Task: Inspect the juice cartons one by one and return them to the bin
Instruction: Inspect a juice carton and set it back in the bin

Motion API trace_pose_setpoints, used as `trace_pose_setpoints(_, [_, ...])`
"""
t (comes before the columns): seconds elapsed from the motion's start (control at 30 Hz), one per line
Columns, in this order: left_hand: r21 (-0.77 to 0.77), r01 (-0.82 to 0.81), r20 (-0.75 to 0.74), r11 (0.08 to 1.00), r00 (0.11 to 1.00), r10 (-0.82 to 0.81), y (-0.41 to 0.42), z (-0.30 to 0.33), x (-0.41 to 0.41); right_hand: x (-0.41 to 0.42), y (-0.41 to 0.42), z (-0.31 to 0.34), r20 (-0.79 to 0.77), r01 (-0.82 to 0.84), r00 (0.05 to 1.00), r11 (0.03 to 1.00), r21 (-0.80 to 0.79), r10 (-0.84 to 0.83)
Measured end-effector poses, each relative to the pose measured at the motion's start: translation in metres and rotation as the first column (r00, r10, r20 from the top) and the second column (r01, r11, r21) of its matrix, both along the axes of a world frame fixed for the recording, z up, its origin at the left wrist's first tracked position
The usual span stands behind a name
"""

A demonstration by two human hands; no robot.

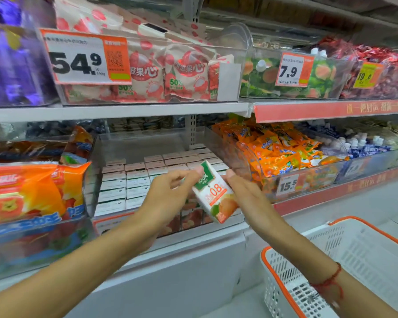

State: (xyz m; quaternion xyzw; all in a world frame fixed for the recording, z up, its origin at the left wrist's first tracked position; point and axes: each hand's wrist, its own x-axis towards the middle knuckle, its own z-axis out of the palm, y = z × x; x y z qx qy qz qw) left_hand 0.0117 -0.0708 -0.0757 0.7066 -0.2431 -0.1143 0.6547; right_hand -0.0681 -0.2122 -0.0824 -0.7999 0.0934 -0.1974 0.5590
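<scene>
One juice carton [214, 191] is out of the bin [145, 143] right now, held up in front of it between both hands, tilted with its green-topped end up and left and the fruit picture at the lower right. Left hand [168, 196] pinches the carton's top-left corner with fingertips, other fingers loosely curled. Right hand [244, 191] lies along the carton's right edge, fingers fairly straight, thumb not visible; whether it truly grips or only steadies is hard to tell. Red string bracelet [329, 282] on the right wrist.

Progress, as a judgement: mid-inspection of a single carton, printed front face turned to the camera. Rows of cartons [133, 180] sit packed in the clear bin on the middle shelf, tops up, with bare bin floor behind them toward the back. Nothing marks which of those were checked, so count done vs left cannot be told. Left to do at minimum: finish looking over this one, set it back into the rows, go on to the next.

Neighbours: orange snack packs [278, 152] in the bin to the right, large orange bag [32, 189] to the left, lychee-print bags [170, 72] on the shelf above. White basket with orange rim [271, 269] at lower right, no cartons visible in it, so none seem diverted there
</scene>
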Motion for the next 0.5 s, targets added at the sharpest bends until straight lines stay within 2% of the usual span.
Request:
trace_pose_setpoints(0.1, [-0.021,-0.035,-0.112,0.999,0.993,0.033,0.036,-0.014,-0.019,-0.001,0.033,-0.009,-0.139,-0.160,0.977,0.987,0.030,0.163])
trace_pose_setpoints(0.27, [-0.023,-0.087,-0.269,0.996,0.960,0.078,0.071,-0.028,-0.021,0.001,0.062,-0.029,-0.170,-0.311,0.930,0.944,0.106,0.325])
trace_pose_setpoints(0.37, [-0.092,-0.019,-0.405,0.996,0.914,-0.020,0.081,-0.027,-0.016,0.003,0.071,-0.039,-0.134,-0.280,0.940,0.935,0.220,0.313])
trace_pose_setpoints(0.43, [-0.102,0.098,-0.402,0.990,0.906,-0.131,0.091,-0.026,-0.011,0.005,0.072,-0.042,-0.138,-0.231,0.951,0.931,0.283,0.278])
trace_pose_setpoints(0.5, [0.010,0.178,-0.340,0.984,0.926,-0.164,0.100,-0.028,-0.006,0.007,0.072,-0.041,-0.148,-0.199,0.954,0.919,0.341,0.262])
